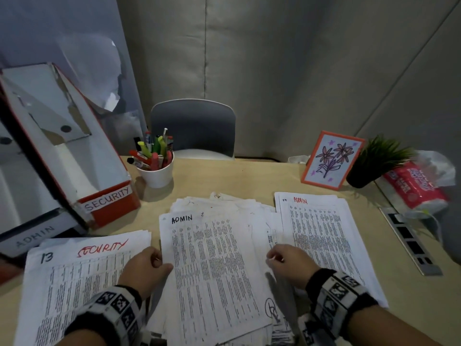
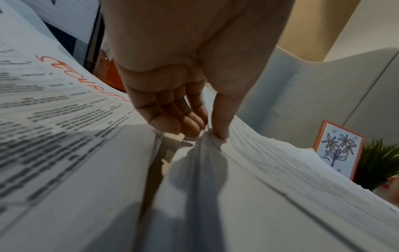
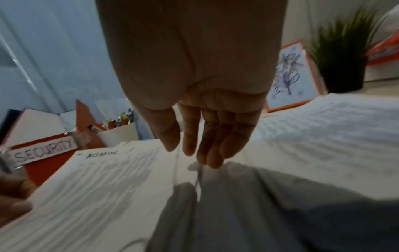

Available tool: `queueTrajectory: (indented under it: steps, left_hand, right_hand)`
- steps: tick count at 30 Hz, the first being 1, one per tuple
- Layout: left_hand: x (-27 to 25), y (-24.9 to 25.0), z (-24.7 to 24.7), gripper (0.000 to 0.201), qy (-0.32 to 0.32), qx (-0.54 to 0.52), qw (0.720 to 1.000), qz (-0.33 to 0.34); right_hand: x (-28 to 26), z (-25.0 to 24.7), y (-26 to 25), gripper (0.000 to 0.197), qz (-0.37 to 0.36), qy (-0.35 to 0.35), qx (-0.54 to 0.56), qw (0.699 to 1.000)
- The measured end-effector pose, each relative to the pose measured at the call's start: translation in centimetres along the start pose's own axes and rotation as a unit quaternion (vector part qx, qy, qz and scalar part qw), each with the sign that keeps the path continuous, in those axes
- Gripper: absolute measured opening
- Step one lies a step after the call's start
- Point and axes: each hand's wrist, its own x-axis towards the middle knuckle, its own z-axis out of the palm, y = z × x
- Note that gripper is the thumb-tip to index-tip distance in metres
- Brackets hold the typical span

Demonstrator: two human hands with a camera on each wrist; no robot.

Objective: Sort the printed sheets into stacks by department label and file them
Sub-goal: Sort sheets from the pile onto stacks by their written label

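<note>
Three paper piles lie on the desk. The SECURITY stack (image 1: pixel 87 283) is at the left and an ADMIN stack (image 1: pixel 321 233) at the right. Between them is a loose pile with an ADMIN sheet (image 1: pixel 212 258) on top. My left hand (image 1: pixel 159 260) pinches that sheet's left edge, thumb (image 2: pixel 222 129) on top and the other fingers underneath. My right hand (image 1: pixel 270 258) hovers at the sheet's right edge with relaxed fingers (image 3: pixel 211 158) and nothing between them. An orange SECURITY file box (image 1: pixel 107 198) and a dark ADMIN file box (image 1: pixel 35 237) stand at the left.
A white cup of pens (image 1: pixel 154 168) stands behind the piles. At the back right are a framed flower drawing (image 1: pixel 331 159), a small potted plant (image 1: pixel 374 163) and a red tissue pack (image 1: pixel 414 188). A chair (image 1: pixel 193 128) faces me across the desk. A metal cable slot (image 1: pixel 409 240) lies at the right.
</note>
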Motion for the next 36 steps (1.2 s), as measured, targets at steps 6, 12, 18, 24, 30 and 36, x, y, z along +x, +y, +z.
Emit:
queueTrajectory:
  steps: [6, 12, 18, 24, 30, 36]
  left_hand:
    - [-0.1, -1.0, -0.3, 0.010, -0.012, -0.031, 0.999, 0.009]
    - [-0.5, -0.9, 0.0, 0.022, 0.012, -0.041, 0.999, 0.011]
    - [-0.6, -1.3, 0.0, 0.030, -0.024, -0.096, 0.995, 0.001]
    - [-0.7, -1.5, 0.5, 0.033, -0.038, -0.076, 0.996, -0.009]
    - [-0.3, -1.5, 0.6, 0.027, -0.025, -0.070, 0.997, -0.008]
    - [0.2, -2.0, 0.0, 0.010, -0.040, -0.070, 0.997, -0.009]
  right_hand:
    - [1.1, 3.2, -2.0, 0.030, 0.065, -0.013, 0.079, 0.995]
    - [1.2, 4.5, -2.3, 0.035, 0.099, -0.020, 0.111, 0.989]
    - [1.6, 3.5, -0.5, 0.022, 0.127, 0.060, 0.215, 0.966]
    - [1.6, 2.0, 3.1, 0.017, 0.210, 0.142, 0.345, 0.904]
    - [1.8, 1.0, 5.5, 0.011, 0.216, 0.155, 0.391, 0.881]
    - [0.7, -0.3, 5.1, 0.011, 0.207, 0.157, 0.450, 0.854]
